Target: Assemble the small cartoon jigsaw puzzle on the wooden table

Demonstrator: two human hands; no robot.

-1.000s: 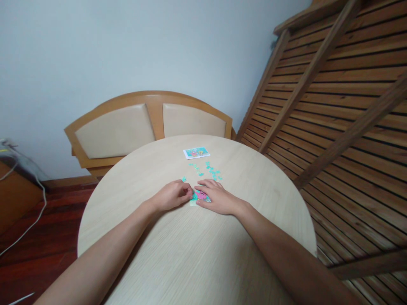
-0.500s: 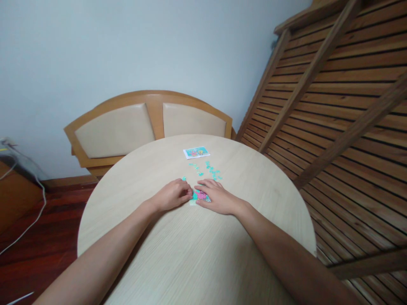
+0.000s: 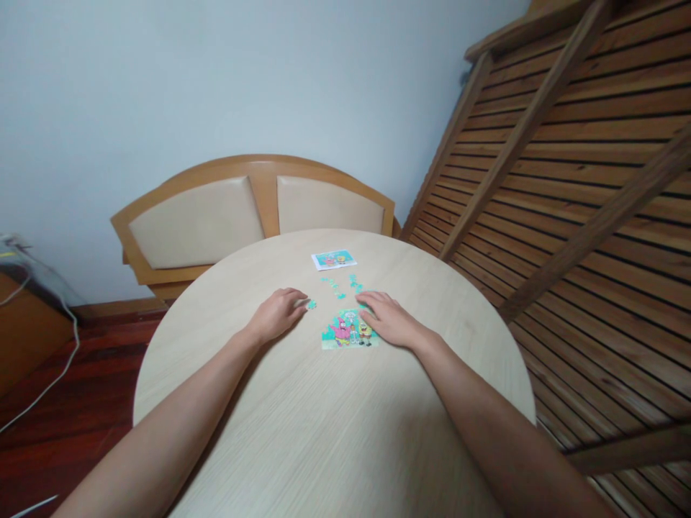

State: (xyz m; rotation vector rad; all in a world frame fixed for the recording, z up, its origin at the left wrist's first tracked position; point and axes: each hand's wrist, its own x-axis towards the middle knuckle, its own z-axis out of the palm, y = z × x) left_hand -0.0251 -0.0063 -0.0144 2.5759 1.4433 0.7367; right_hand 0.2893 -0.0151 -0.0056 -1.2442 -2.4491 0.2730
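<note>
A partly joined jigsaw puzzle lies flat on the table, with a pink starfish figure and a yellow sponge figure in its picture. To its left is my left hand, fingers and thumb apart, beside a single teal puzzle piece at its fingertips. My right hand rests with fingers spread at the puzzle's upper right edge, hiding that corner. Loose puzzle pieces lie beyond the joined part, and some more loose pieces sit just past my right fingertips.
A small picture card showing the same figures lies farther back on the round wooden table. Behind the table stands a padded headboard against the wall. A slatted wooden frame leans at the right.
My left hand has moved left, off the puzzle to the lone piece. My right hand has shifted right and slightly away, uncovering most of the puzzle picture.
</note>
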